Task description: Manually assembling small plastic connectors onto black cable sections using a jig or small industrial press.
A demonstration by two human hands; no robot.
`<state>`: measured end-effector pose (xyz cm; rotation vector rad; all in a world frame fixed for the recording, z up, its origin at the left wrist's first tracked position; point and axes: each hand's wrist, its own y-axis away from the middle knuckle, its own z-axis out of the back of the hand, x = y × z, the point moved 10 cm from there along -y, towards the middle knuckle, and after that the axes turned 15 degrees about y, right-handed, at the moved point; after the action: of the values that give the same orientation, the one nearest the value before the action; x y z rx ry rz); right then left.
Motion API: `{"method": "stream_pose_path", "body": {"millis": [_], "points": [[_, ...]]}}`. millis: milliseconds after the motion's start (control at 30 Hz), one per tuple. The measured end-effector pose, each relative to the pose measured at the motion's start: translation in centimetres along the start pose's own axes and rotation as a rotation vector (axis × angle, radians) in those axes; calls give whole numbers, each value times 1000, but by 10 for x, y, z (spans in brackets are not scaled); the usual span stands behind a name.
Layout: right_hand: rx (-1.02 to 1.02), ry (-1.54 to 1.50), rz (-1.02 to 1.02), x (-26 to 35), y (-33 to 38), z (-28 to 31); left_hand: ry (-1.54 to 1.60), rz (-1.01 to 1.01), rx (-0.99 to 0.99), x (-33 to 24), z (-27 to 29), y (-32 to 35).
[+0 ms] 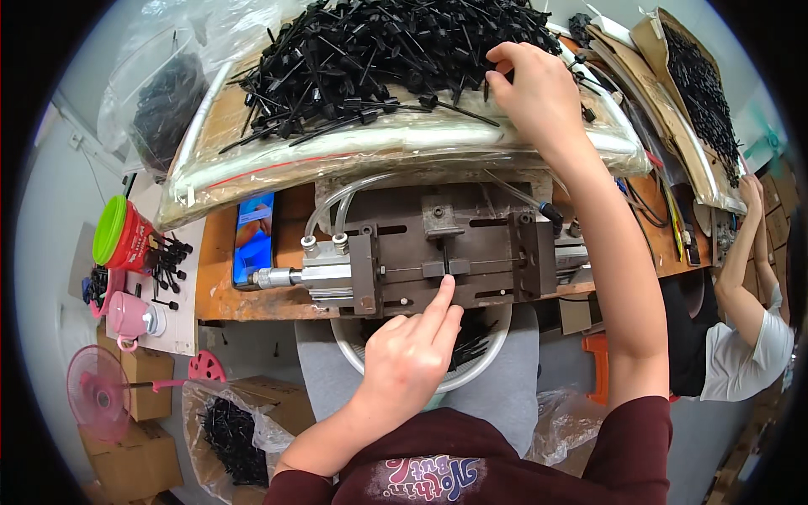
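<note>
My left hand (410, 352) is over the front of a dark metal clamping fixture (404, 244). Its index finger points forward, the tip touching the near end of a thin black stem (446, 257) lying in the fixture's middle slot; the other fingers are partly bent and hold nothing visible. Farther off, my right hand (539, 88) reaches to the right edge of a big heap of black plastic stemmed parts (362, 59). Its thumb and index finger are apart, close to one dark stem, and I see nothing gripped between them.
A white basket (358, 358) with black parts sits at my lap, under the wooden bench edge (252, 310). Left are a phone (254, 240), a red tub (126, 231), a pink cup (130, 316) and a pink fan (99, 393). Clear hoses (337, 198) cross behind; a co-worker's arm (745, 244) shows right.
</note>
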<state>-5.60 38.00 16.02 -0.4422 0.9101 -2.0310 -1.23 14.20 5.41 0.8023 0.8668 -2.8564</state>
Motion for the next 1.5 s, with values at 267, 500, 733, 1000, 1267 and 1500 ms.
{"method": "stream_pose_path", "body": {"millis": [267, 500, 733, 1000, 1267, 1500], "points": [[34, 192, 76, -3, 3, 7, -53, 11, 70, 6, -4, -8], [17, -343, 87, 20, 59, 69, -71, 16, 76, 8, -8, -7], [-103, -262, 549, 73, 148, 120, 839, 275, -257, 19, 34, -7], [-207, -216, 363, 58, 93, 94, 622, 169, -241, 9, 51, -2], [-52, -151, 296, 48, 59, 41, 153, 55, -89, 7, 0, 8], [-138, -255, 201, 28, 71, 67, -13, 29, 27, 7, -6, -5]]}}
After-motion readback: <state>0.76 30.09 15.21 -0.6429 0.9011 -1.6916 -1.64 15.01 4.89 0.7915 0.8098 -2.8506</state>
